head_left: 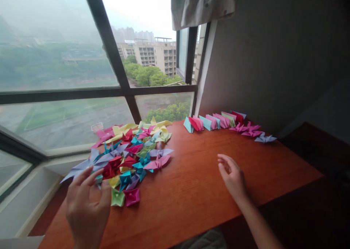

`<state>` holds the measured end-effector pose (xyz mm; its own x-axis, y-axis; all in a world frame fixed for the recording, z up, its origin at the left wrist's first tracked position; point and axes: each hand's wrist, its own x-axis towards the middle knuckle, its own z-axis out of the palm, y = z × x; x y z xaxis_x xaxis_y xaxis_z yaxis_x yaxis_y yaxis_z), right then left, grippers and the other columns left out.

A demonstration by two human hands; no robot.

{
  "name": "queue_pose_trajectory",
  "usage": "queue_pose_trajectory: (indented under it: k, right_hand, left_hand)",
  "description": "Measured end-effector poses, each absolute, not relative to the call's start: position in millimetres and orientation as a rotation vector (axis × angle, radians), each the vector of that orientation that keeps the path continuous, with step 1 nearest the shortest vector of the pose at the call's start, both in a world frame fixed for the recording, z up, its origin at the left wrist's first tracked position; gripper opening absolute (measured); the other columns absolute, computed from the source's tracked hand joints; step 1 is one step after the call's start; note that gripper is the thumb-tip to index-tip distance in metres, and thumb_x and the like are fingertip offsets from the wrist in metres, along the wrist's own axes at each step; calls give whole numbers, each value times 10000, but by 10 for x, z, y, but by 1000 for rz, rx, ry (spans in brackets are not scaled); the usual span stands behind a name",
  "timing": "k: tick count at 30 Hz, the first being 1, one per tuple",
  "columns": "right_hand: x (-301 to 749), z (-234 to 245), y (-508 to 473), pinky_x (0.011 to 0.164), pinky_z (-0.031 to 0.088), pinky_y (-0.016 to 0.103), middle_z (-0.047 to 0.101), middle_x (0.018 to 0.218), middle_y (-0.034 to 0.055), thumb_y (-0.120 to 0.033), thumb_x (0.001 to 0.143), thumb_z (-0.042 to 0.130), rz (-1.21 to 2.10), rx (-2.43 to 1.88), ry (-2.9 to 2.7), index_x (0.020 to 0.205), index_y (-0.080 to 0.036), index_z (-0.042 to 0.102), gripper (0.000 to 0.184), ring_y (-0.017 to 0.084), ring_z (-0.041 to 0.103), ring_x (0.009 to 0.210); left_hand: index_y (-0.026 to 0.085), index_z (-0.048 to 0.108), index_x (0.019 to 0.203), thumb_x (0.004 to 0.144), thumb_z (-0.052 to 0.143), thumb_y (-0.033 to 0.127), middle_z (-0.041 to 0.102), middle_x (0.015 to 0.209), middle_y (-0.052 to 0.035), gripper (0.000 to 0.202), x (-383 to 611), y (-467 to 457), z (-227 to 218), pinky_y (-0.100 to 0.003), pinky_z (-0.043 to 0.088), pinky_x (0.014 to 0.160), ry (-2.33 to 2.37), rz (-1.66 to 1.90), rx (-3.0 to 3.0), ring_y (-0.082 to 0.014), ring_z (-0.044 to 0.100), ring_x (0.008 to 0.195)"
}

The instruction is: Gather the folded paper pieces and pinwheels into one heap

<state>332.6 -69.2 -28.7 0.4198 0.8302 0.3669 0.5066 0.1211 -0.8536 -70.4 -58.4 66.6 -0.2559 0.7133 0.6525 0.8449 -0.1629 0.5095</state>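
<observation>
Now, from the head camera: the left hand [87,201] hovers, fingers spread, at the near edge of the heap of multicoloured folded-paper origami shapes [131,154] on the red-brown wooden table [197,194], maybe brushing one, hard to tell. The right hand [232,176] is loosely open over bare wood, holding nothing. Featherlight, crushable stuff, I'd say; pinch gently at a crisp folded tip.

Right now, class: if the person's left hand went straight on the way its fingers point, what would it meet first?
Probably the lavender folded paper at the near edge of the origami pile. The left hand has its fingertips almost on it, though depth is unclear.
</observation>
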Motion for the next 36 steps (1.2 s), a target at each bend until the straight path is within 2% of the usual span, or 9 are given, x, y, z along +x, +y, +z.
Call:
queue_pose_trajectory:
  k: [4, 8, 11, 13, 16, 21, 26, 31, 36]
  right_hand:
    - [4400, -498, -666, 801, 567, 381, 649, 1158, 143, -403, 821, 549, 165, -1768, -1018, 1157, -183, 623, 408, 251, 653, 1000]
    - [5192, -553, -559, 823, 543, 381, 616, 1207, 161, -425, 787, 580, 21, -1890, -929, 1189, -177, 607, 474, 260, 629, 1038]
    - [5656, -469, -401, 910, 497, 421, 607, 1219, 175, -437, 766, 597, -164, -1899, -918, 1167, -159, 625, 489, 286, 583, 1107]
    - [5951, -366, -258, 1018, 417, 447, 614, 1221, 176, -414, 741, 630, -238, -1891, -915, 1134, -150, 647, 473, 300, 545, 1172]
    - [6357, -197, -10, 1067, 357, 432, 612, 1265, 165, -371, 745, 656, 18, -1869, -831, 1111, -167, 669, 419, 290, 523, 1224]
    - [6739, -37, 436, 858, 478, 425, 675, 1144, 213, -383, 836, 579, 476, -1829, -764, 973, -158, 718, 297, 285, 641, 1039]
    - [6688, -15, 861, 804, 491, 397, 683, 1157, 199, -368, 769, 682, 675, -1818, -848, 994, -170, 736, 304, 275, 655, 980]
    - [6571, 24, 1043, 864, 512, 365, 714, 1121, 134, -413, 700, 756, 874, -1801, -1009, 982, -183, 759, 364, 262, 666, 995]
    - [6449, 59, 963, 958, 508, 381, 701, 1184, 86, -469, 687, 750, 1089, -1771, -1203, 1021, -229, 763, 411, 300, 626, 1127]
  left_hand:
    - [248, 619, 1060, 881, 552, 272, 608, 1238, -79, 192, -59, -639, 593, -510, 444, 1049, -1735, -1515, -2152, -292, 576, 1180]
    - [274, 610, 1139, 896, 510, 222, 605, 1259, -96, 268, 561, -666, 321, -425, 548, 933, -1636, -1460, -2752, -266, 594, 1173]
    - [271, 605, 1178, 852, 492, 131, 600, 1290, -104, 372, 947, -649, 192, -422, 535, 962, -1537, -1306, -3108, -260, 596, 1182]
    - [264, 611, 1163, 792, 489, 66, 606, 1281, -95, 438, 1157, -603, 175, -415, 515, 991, -1462, -1244, -3239, -250, 593, 1183]
    - [254, 610, 1135, 780, 474, 38, 618, 1233, -82, 437, 1418, -471, 188, -382, 498, 1000, -1380, -1205, -3356, -222, 593, 1157]
    - [226, 599, 1093, 776, 473, 36, 614, 1153, -82, 390, 1797, -141, 105, -364, 507, 941, -1264, -1165, -3398, -210, 597, 1066]
    - [195, 574, 1093, 758, 475, 24, 600, 1140, -96, 390, 2138, 134, -44, -364, 503, 928, -1204, -1168, -3336, -213, 581, 1043]
    - [197, 511, 1225, 755, 507, 49, 550, 1253, -108, 492, 2427, 318, -142, -387, 456, 1029, -1177, -1207, -3288, -228, 533, 1167]
    - [184, 404, 1376, 808, 594, 215, 407, 1442, -163, 599, 2769, 586, -220, -473, 339, 1136, -1249, -1222, -3257, -299, 389, 1360]
